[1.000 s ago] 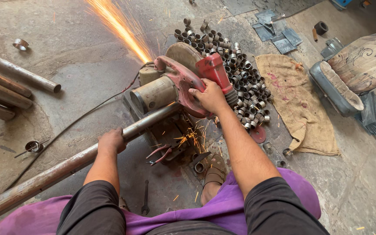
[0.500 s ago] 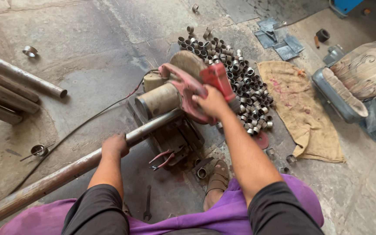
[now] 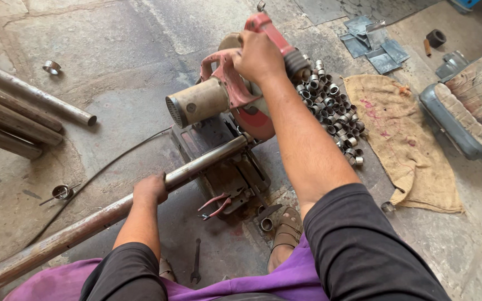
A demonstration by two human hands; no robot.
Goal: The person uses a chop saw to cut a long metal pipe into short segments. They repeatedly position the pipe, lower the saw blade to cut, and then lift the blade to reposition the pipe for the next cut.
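A red chop saw (image 3: 224,95) stands on the stone floor, its head raised. My right hand (image 3: 259,56) grips the saw's red handle. A long steel pipe (image 3: 96,220) runs from the lower left into the saw's vise, and my left hand (image 3: 150,189) is wrapped around it. A heap of several short cut pipe rings (image 3: 333,106) lies just right of the saw. One cut ring (image 3: 266,224) rests by my sandalled foot (image 3: 285,231).
More long pipes (image 3: 18,111) lie at the left edge. Red-handled pliers (image 3: 214,205) and a spanner (image 3: 196,262) lie by the saw base. A burlap sack (image 3: 403,139), metal plates (image 3: 375,44), a padded seat (image 3: 464,111) and a power cord (image 3: 101,173) surround it.
The saw head has swung up off the pipe and the sparks have stopped. My right hand rose with the handle. My left hand stays on the pipe.
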